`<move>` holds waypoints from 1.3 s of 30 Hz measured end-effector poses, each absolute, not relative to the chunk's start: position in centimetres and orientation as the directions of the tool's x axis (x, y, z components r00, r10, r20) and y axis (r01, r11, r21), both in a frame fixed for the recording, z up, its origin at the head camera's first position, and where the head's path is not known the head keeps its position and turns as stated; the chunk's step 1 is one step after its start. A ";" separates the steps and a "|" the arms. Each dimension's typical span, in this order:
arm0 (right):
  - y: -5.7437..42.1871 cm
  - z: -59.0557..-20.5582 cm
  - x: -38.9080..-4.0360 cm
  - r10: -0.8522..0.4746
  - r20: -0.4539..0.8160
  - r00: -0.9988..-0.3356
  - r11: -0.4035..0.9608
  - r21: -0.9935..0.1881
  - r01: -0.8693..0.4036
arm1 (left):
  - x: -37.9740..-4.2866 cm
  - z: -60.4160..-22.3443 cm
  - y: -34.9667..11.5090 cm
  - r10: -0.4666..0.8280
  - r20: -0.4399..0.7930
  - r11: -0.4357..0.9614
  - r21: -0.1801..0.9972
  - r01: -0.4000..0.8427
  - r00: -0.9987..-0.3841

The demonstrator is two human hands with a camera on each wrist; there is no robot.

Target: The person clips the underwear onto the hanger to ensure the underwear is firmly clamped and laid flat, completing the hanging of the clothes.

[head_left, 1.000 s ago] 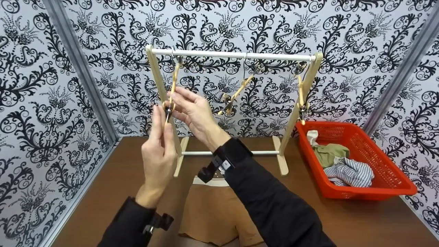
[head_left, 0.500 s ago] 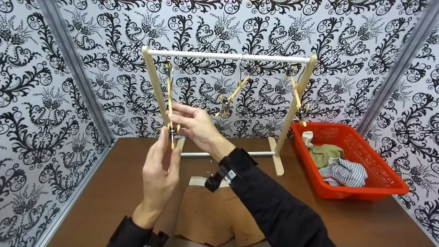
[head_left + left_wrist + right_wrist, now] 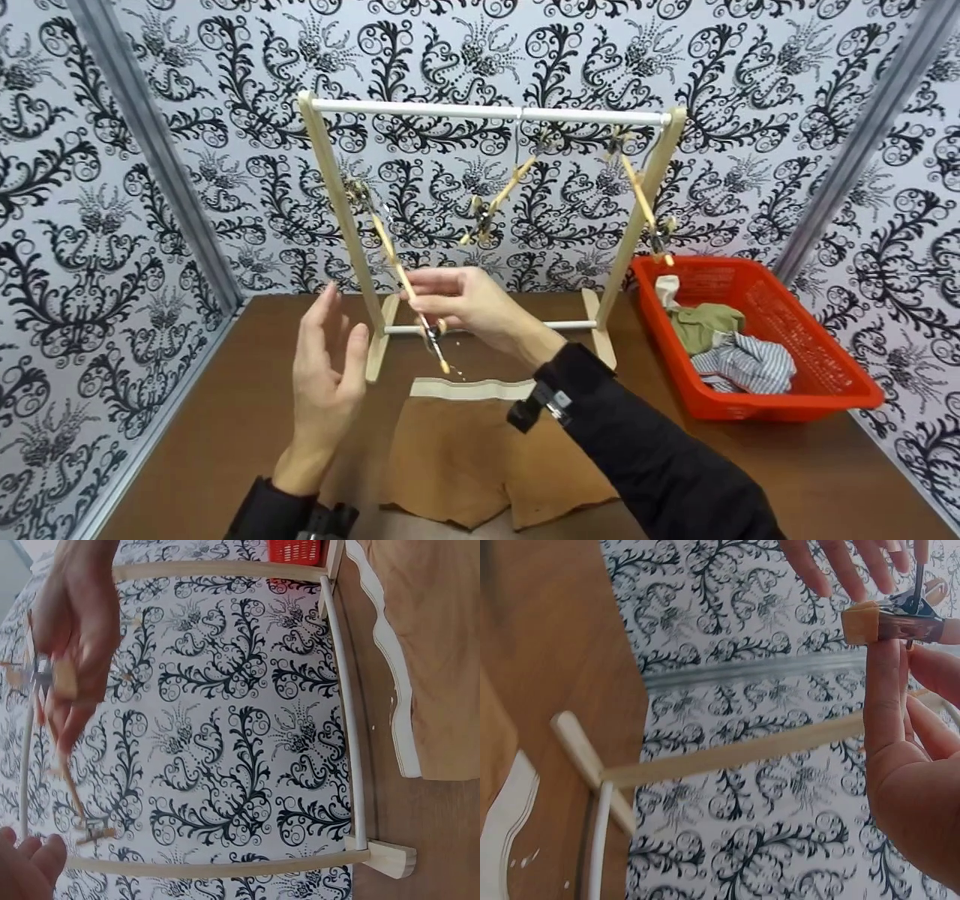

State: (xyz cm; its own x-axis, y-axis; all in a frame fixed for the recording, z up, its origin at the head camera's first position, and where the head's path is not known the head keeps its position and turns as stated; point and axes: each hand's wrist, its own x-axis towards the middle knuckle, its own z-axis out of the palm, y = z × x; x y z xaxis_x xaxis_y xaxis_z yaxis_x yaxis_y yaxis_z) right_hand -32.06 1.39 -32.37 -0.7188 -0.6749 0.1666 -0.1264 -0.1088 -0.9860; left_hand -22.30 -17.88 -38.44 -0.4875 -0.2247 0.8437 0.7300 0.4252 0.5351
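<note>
My right hand pinches a wooden clip hanger near its lower end. The hanger slants below the rail, off it, with one metal clip low and the other far up on the left. Close by in the right wrist view is a wood-padded clip, just above my fingers. My left hand stands apart to the left of the hanger, its fingers raised and holding nothing. Brown shorts with a cream waistband lie flat on the table below both hands.
A small wooden rack with a white top rail stands behind the hands. From it hang a middle clip hanger and a right clip hanger. A red basket at right holds crumpled clothes.
The hanger has come off the rail and moved down and towards me, its lower end swinging right with my right hand. My left hand has let go and drawn away left.
</note>
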 end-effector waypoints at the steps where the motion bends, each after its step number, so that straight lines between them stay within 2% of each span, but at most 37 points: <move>1: 1.9 -32.7 -32.0 -0.677 0.163 -0.718 -0.100 -0.987 -0.129 | -22.4 -38.5 -18.0 -0.223 0.834 0.417 0.549 0.725 -0.504; 9: 7.0 -35.7 -30.5 -0.712 0.128 -0.691 -0.064 -0.991 -0.118 | -23.2 -39.8 -17.5 -0.227 0.665 0.225 0.747 0.626 -0.712; 13: 9.7 -37.2 -29.8 -0.695 0.093 -0.713 -0.067 -0.996 -0.064 | -23.7 -40.2 -16.6 -0.235 0.584 0.110 0.811 0.575 -0.777; 18: 12.1 -38.7 -28.9 -0.681 0.093 -0.726 -0.137 -0.991 0.002 | -24.5 -40.5 -15.4 -0.242 0.534 0.014 0.837 0.547 -0.810; 24: 13.7 -40.4 -27.5 -0.686 0.128 -0.716 -0.204 -0.979 0.020 | -24.9 -41.2 -14.4 -0.244 0.508 -0.006 0.851 0.525 -0.826; 27: 14.2 -41.4 -27.0 -0.706 0.150 -0.692 -0.221 -0.975 0.014 | -25.3 -41.6 -14.1 -0.226 0.479 -0.049 0.864 0.501 -0.848; 34: 15.3 -43.6 -26.6 -0.789 0.169 -0.591 -0.238 -0.970 0.041 | -26.6 -42.8 -13.0 -0.200 0.368 -0.284 0.865 0.413 -0.908; 39: 15.6 -44.5 -26.6 -0.819 0.192 -0.541 -0.272 -0.960 0.072 | -26.9 -43.6 -12.8 -0.227 0.286 -0.318 0.882 0.349 -0.931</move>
State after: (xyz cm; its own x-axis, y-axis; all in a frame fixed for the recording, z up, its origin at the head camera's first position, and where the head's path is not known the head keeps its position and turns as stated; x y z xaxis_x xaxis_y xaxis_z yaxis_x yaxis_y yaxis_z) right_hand -26.64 15.60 -44.45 -0.5409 -0.8190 0.1915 0.0719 -0.2719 -0.9596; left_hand -26.91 -12.75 -43.63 -0.9308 -0.2270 0.2865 0.3489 -0.3181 0.8815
